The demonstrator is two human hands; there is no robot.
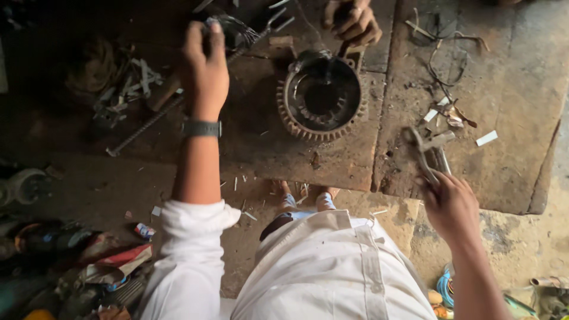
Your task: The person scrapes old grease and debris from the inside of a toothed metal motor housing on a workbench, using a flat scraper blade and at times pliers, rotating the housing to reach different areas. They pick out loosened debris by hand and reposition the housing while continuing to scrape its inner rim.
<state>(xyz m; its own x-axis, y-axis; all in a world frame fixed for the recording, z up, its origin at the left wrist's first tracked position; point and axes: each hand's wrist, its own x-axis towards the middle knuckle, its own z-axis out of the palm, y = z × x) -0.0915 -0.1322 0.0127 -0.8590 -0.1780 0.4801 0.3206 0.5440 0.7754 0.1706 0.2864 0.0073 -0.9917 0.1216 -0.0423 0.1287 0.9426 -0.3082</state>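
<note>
The left hand [204,62] is extended forward with its fingers closed around a dark bundle of wire [234,32] at the far edge of the stone slab [510,89]. The right hand [449,204] is drawn back toward the body, its fingers wrapped around the handles of a pair of pliers [424,151] whose jaws point away from the person. Between the two hands, a round toothed motor core [321,98] lies flat on the slab, its hollow centre facing up and part of its winding seemingly still seated along the far rim. Another person's hand [354,24] rests curled at the top edge, just beyond the core. The step in hand appears to be stripping the winding out of the core. The next move probably calls for bringing the pliers to the core's rim while the left hand keeps tension on the wire; a slack pull risks snapping strands inside the slots.
</note>
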